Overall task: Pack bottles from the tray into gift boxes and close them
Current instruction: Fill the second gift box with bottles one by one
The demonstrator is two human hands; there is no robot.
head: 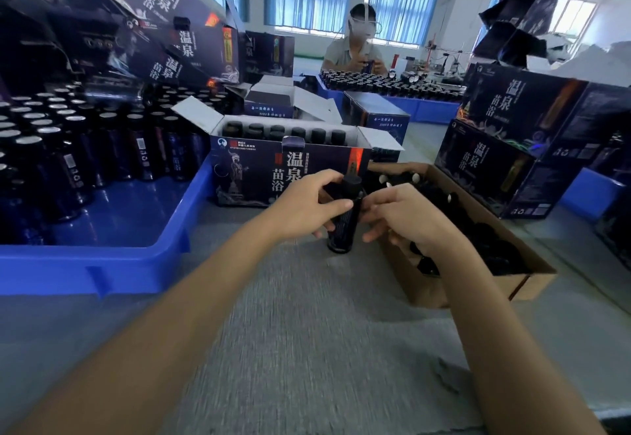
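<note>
The left hand (304, 205) has its grip wrapped round a dark bottle (345, 219), held upright just in front of the open gift box (252, 175), low over the counter (307, 332). The right hand (413, 219) reaches in beside it over a cardboard box (478, 291) of black caps. Its grip is too blurred to tell. The gift box looks nearly full, so the bottle could catch a flap or knock its neighbours on the way in. The blue tray (136, 216) sits to the left.

The grey bench (307, 332) carries a blue tray (102, 263) at left. An open gift box (259, 175) stands just beside it. A brown cardboard box (512, 284) lies at right, with stacked gift boxes (495, 161) behind it.
</note>
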